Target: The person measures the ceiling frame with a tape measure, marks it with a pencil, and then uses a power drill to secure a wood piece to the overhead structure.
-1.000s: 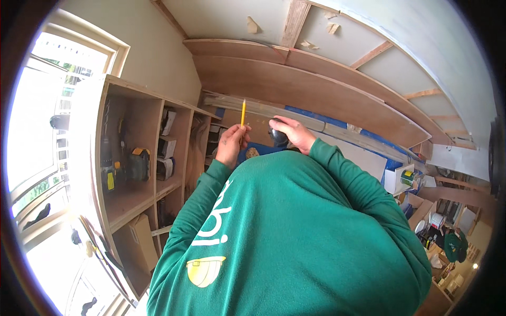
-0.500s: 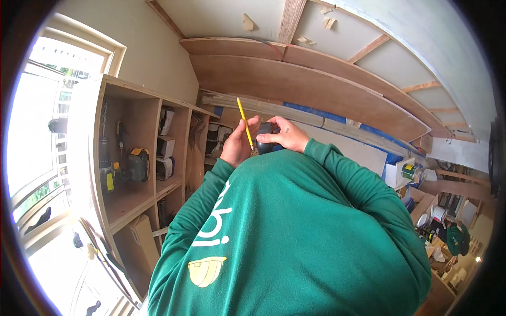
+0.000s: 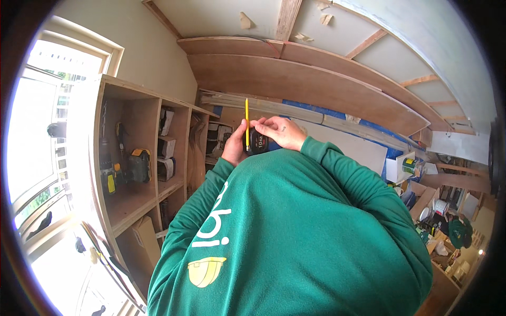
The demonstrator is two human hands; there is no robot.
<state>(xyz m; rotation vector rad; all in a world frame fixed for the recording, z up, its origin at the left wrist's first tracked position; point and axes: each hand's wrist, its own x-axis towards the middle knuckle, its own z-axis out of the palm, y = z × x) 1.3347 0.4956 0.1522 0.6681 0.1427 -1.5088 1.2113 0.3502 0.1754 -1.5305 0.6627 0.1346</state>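
Observation:
My left hand (image 3: 233, 146) is closed around a black tape measure (image 3: 259, 142), whose dark case shows just above the green sleeve. A yellow pencil (image 3: 247, 116) is held upright under the same hand's thumb, alongside the case. My right hand (image 3: 283, 134) has its fingers bent and pressed together at the top of the tape measure, near the left thumb. What sits between those right fingertips, if anything, is too small to tell.
On the left, a plywood shelf unit (image 3: 129, 203) holds a cordless drill (image 3: 109, 176) and a yellow-black tool (image 3: 140, 166). Long timber strips (image 3: 232, 100) and a pale board (image 3: 337, 145) lie beyond my hands. Cluttered shelving (image 3: 440, 231) stands at the right.
The tape measure has passed from my right hand into my left, beside the pencil. The pencil has turned from slanted to upright. My right fingers have shifted to the top of the case.

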